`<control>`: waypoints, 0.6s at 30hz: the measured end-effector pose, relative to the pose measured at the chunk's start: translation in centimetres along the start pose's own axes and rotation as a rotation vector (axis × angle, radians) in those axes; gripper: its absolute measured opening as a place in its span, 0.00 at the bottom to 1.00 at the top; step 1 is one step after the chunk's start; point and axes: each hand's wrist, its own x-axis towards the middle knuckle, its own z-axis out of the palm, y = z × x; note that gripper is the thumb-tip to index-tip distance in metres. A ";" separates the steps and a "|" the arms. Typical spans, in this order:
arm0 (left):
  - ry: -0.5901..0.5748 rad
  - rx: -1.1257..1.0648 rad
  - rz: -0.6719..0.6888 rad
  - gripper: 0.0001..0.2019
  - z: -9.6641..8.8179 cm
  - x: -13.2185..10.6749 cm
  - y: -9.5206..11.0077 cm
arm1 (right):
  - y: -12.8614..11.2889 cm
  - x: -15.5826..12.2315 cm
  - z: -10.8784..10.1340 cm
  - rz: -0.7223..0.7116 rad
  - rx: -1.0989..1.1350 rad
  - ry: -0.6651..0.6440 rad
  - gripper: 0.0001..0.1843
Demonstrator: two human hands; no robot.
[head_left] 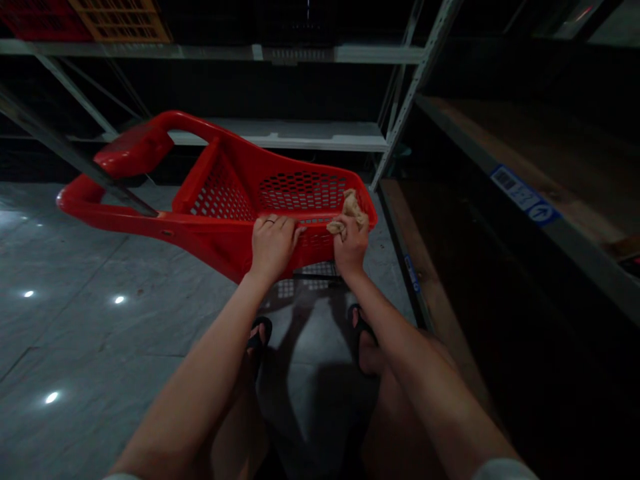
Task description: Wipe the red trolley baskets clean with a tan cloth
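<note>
Two bare forearms reach forward from the bottom edge, with a pale sleeve edge showing at each lower corner of the arms. Below them the person's feet, in dark sandals, stand apart on the grey tiled floor, which shows several bright reflections at the left. Ahead, the left hand, a ring on one finger, lies over the near rim of a red shopping cart; its grip is closed on that rim, fingers bent over toward the inside. The right hand is at the same rim, close to the end away from the handle, its grip clamped on a crumpled tan cloth. The cloth bulges out on both sides of the fingers, partly over the basket; its contact with the plastic under the hand is hidden. The cart stands sideways, its looped handle to the left and its far wall pierced with holes. A grey bar slants across the handle. To the right runs a wooden shelf bearing a blue and white label. Behind the cart stands a pale metal rack, with a red crate and an orange crate side by side on its upper level.
</note>
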 end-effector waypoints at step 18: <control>0.155 -0.031 0.016 0.19 -3.5 -1.2 -0.3 | 0.6 -4.2 -1.8 0.037 0.148 -0.116 0.31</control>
